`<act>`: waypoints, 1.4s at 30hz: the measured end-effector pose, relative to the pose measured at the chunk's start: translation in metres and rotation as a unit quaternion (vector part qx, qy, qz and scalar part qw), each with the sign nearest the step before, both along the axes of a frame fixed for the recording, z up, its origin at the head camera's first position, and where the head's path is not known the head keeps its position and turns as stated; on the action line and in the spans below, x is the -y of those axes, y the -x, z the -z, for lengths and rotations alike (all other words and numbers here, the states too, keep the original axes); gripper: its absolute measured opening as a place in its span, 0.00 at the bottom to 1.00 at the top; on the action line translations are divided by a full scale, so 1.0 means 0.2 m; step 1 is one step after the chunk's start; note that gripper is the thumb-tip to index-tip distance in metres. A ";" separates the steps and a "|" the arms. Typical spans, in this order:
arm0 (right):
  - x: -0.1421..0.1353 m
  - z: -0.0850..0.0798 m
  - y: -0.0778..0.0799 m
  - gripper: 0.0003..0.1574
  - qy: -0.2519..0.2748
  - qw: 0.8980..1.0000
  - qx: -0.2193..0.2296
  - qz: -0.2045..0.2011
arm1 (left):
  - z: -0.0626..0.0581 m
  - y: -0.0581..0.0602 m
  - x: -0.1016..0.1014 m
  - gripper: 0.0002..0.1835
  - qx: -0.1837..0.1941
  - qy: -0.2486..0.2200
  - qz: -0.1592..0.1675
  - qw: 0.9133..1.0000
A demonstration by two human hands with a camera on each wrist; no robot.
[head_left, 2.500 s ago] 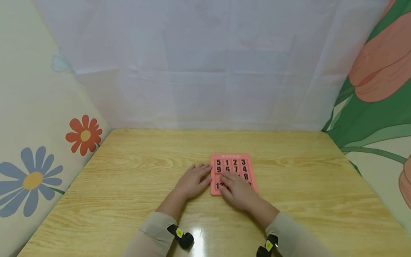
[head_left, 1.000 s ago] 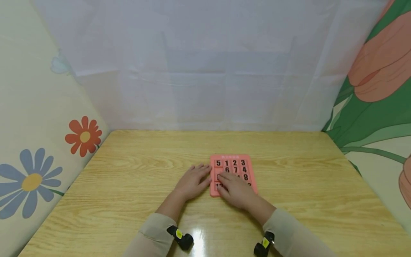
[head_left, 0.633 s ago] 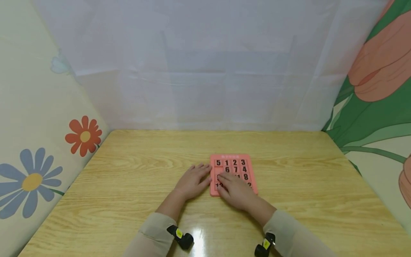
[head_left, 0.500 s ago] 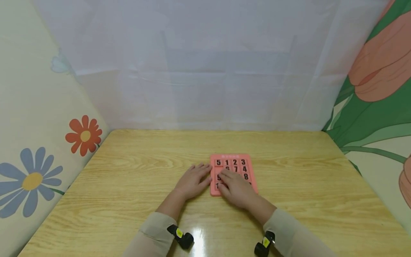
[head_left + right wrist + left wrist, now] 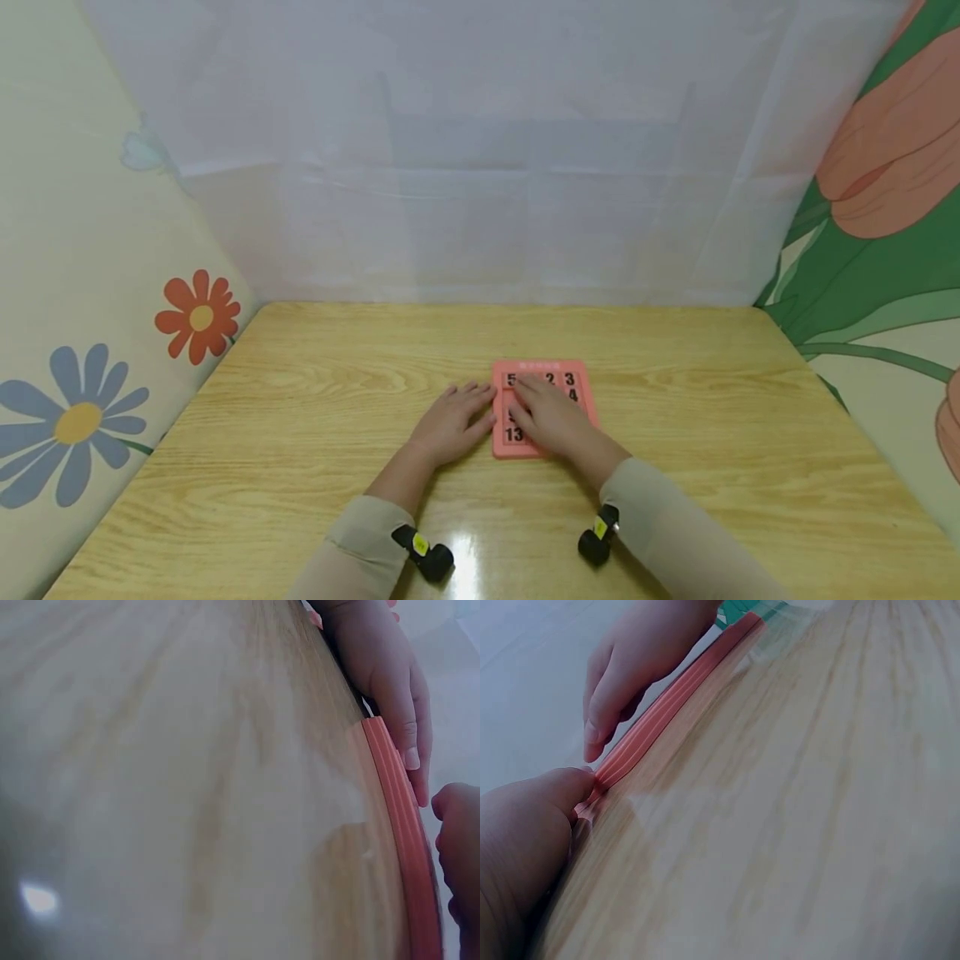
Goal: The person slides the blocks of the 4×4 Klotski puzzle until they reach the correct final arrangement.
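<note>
A pink number slide puzzle (image 5: 540, 366) lies flat on the table, with black digits on its tiles. My left hand (image 5: 447, 423) rests on the table at the puzzle's left edge, fingers extended and fingertips against its side. Over the middle of the puzzle is my right hand (image 5: 557, 421), fingers reaching toward the top row and hiding several tiles. The 5, 2, 3, 4 and 13 show; the tile in the third row's left spot is partly covered. In the left wrist view the puzzle's ridged side (image 5: 667, 709) shows, the right fingers just above it.
The wood-grain table (image 5: 300, 358) extends around the puzzle, with a light glare near the front. A white sheet (image 5: 465, 208) hangs behind it. Walls painted with flowers stand at left and right. Each sleeve bears a black wrist camera (image 5: 435, 562).
The 9 tile has slid down from the second row to the third in the left column. Afterward my right hand has moved up toward the top row. The left hand stays put.
</note>
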State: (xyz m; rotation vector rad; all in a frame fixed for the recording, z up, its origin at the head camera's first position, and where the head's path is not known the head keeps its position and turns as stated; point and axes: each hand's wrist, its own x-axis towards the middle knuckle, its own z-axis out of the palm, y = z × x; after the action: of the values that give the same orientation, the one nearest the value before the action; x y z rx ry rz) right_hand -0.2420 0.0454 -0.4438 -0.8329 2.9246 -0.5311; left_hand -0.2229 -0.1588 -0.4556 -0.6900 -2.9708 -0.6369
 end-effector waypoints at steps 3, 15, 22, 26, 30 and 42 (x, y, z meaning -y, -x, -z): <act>0.01 0.00 0.02 0.35 -0.006 1.000 0.007 0.002 | 0.00 0.00 0.00 0.28 -0.002 0.000 0.002 1.000; 0.03 0.00 0.03 0.35 -0.019 1.000 0.016 0.006 | 0.01 0.01 0.00 0.29 0.001 0.000 0.000 1.000; 0.02 -0.01 0.01 0.35 -0.023 1.000 0.011 -0.004 | 0.01 0.00 0.00 0.28 -0.002 -0.006 0.000 1.000; 0.02 0.00 0.00 0.35 -0.026 1.000 0.012 -0.005 | 0.01 0.00 0.00 0.28 -0.003 -0.005 0.001 1.000; 0.01 0.00 -0.01 0.35 -0.023 1.000 0.011 -0.006 | 0.01 0.00 0.00 0.28 -0.005 -0.004 0.002 1.000; 0.00 0.00 -0.05 0.35 -0.019 1.000 0.008 -0.010 | 0.01 0.00 0.00 0.28 -0.001 -0.008 0.002 1.000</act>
State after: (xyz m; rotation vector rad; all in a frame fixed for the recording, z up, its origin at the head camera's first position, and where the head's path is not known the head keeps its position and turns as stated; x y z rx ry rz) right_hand -0.2325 0.0446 -0.4437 -0.8475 2.8985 -0.4767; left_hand -0.2237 -0.1589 -0.4575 -0.6956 -2.9611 -0.6583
